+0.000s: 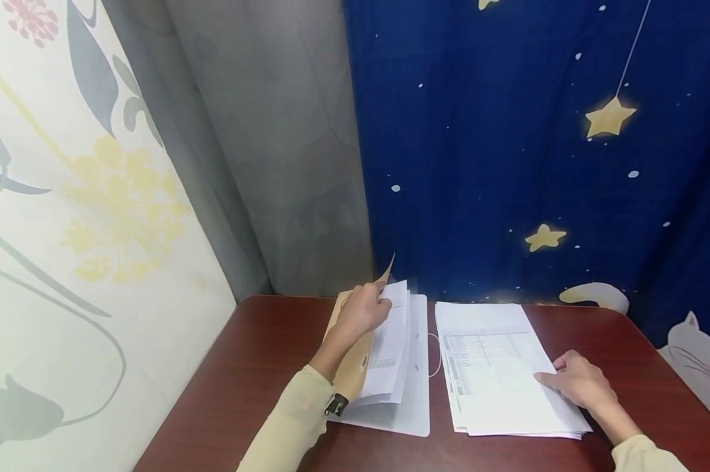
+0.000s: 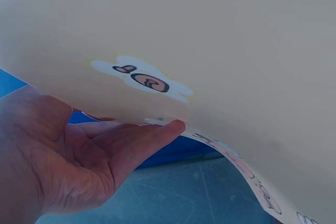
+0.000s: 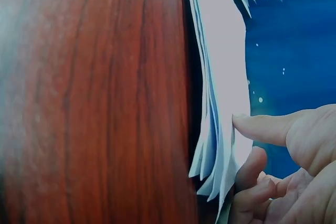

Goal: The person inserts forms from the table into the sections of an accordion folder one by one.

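A tan folder (image 1: 355,367) with a white inside (image 1: 416,400) lies at the middle of the table, its front cover raised. My left hand (image 1: 363,311) pinches the cover's far edge. In the left wrist view, the thumb lies along that edge below a cartoon print (image 2: 149,82). Printed sheets (image 1: 390,341) stand partly lifted inside the folder. To its right lies a thick stack of printed papers (image 1: 496,393). My right hand (image 1: 581,380) holds the stack's right edge. In the right wrist view, its thumb is on the top sheet and the fingers are curled at the side.
A thin white loop (image 1: 434,354) sticks out from the folder's right edge toward the stack. The dark red wooden table (image 1: 260,354) meets a patterned wall (image 1: 172,262) on the left. Grey and blue star-print curtains (image 1: 478,164) hang behind its far edge.
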